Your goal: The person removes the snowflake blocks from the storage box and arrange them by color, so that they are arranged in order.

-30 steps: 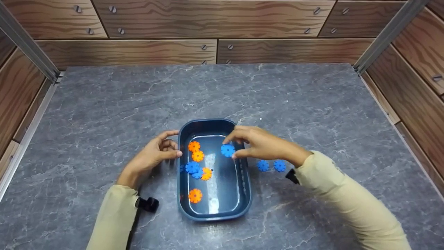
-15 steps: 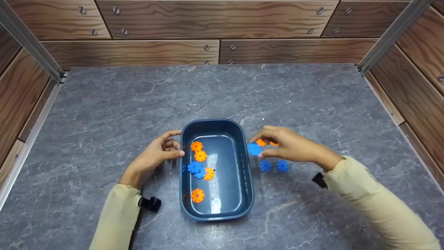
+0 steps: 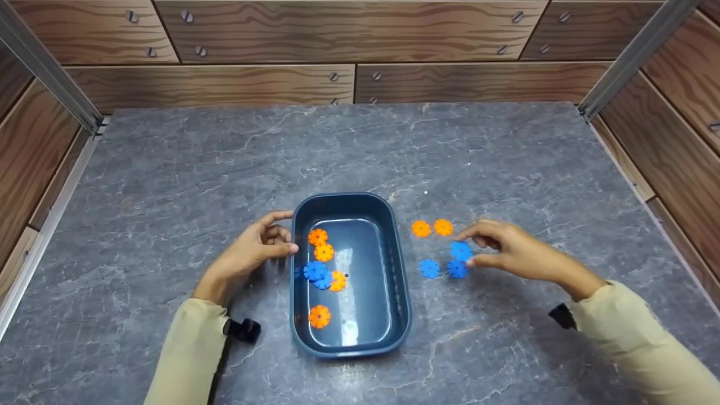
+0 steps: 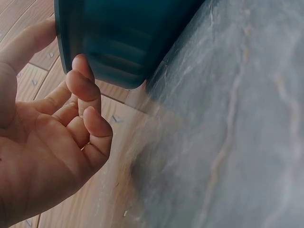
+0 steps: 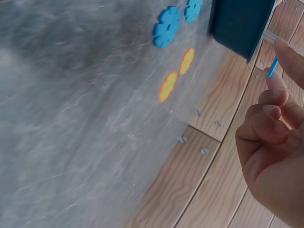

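Note:
My right hand (image 3: 509, 250) pinches a blue notched disc (image 3: 461, 250) between thumb and forefinger, and the right wrist view shows it edge-on as a thin blue strip (image 5: 272, 67). In the head view this disc partly overlaps another blue disc (image 3: 457, 270) on the table. One more blue disc (image 3: 429, 269) lies left of that, with two orange discs (image 3: 421, 228) behind. My left hand (image 3: 247, 247) rests its thumb and forefinger tips at the left rim of a dark blue tub (image 3: 350, 354); its other fingers curl loosely beside the wall (image 4: 114, 52).
Inside the tub, several orange discs (image 3: 319, 316) and blue discs (image 3: 314, 271) lie along the left side, some overlapping. The grey marbled tabletop (image 3: 281, 152) meets wood-patterned panels (image 3: 360, 34) at the back and sides.
My right hand has carried the blue disc from over the tub to the right, above the discs on the table. The two orange discs it covered now show. The left hand stays at the rim.

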The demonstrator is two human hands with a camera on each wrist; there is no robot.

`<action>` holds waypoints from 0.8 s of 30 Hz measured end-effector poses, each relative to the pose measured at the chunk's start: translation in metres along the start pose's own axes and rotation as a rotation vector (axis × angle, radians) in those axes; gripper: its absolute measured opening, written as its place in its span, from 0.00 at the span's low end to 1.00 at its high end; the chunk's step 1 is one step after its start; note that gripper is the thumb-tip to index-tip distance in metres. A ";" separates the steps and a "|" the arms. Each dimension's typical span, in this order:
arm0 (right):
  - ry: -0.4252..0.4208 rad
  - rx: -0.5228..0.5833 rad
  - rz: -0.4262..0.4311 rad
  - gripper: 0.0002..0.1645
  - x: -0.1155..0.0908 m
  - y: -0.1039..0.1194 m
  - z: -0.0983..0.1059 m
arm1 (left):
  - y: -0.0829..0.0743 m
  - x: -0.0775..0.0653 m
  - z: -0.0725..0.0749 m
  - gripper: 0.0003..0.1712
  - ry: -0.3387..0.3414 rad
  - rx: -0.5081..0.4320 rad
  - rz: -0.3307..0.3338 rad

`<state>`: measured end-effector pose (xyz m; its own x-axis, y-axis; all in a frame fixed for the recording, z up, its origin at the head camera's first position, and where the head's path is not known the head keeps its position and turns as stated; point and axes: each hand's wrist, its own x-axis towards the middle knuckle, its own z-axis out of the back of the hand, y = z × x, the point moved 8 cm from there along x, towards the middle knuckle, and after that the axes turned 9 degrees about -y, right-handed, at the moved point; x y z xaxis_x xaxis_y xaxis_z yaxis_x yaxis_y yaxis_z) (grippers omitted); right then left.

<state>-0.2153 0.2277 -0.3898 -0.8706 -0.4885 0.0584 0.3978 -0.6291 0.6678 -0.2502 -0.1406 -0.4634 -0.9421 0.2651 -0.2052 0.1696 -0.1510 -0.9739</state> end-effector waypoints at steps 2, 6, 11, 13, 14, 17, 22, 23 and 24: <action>-0.023 0.006 0.004 0.20 -0.005 -0.004 0.004 | -0.001 0.000 0.000 0.40 0.006 0.004 -0.007; -0.049 0.006 -0.003 0.20 -0.015 -0.013 0.008 | -0.001 0.000 -0.001 0.40 0.013 0.007 -0.010; -0.049 -0.018 -0.050 0.20 -0.024 -0.030 0.009 | -0.001 0.000 0.000 0.40 0.006 0.009 -0.002; -0.049 -0.023 -0.067 0.21 -0.026 -0.035 0.009 | -0.001 0.000 0.000 0.40 0.002 0.012 0.003; -0.048 -0.022 -0.071 0.21 -0.028 -0.037 0.008 | -0.001 0.000 0.000 0.40 -0.002 0.013 0.007; -0.040 -0.020 -0.096 0.21 -0.030 -0.044 0.006 | 0.000 0.000 0.001 0.40 -0.009 0.012 0.017; -0.014 -0.040 -0.155 0.21 -0.032 -0.056 0.000 | 0.000 -0.001 0.001 0.40 -0.011 0.009 0.013; -0.013 -0.048 -0.163 0.21 -0.032 -0.057 0.000 | 0.000 0.000 0.000 0.40 -0.011 0.008 0.011; -0.015 -0.057 -0.168 0.21 -0.032 -0.059 -0.001 | 0.000 0.000 0.000 0.40 -0.011 0.006 0.008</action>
<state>-0.2102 0.2800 -0.4318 -0.9303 -0.3646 -0.0391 0.2615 -0.7344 0.6263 -0.2502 -0.1406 -0.4630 -0.9438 0.2535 -0.2121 0.1756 -0.1588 -0.9716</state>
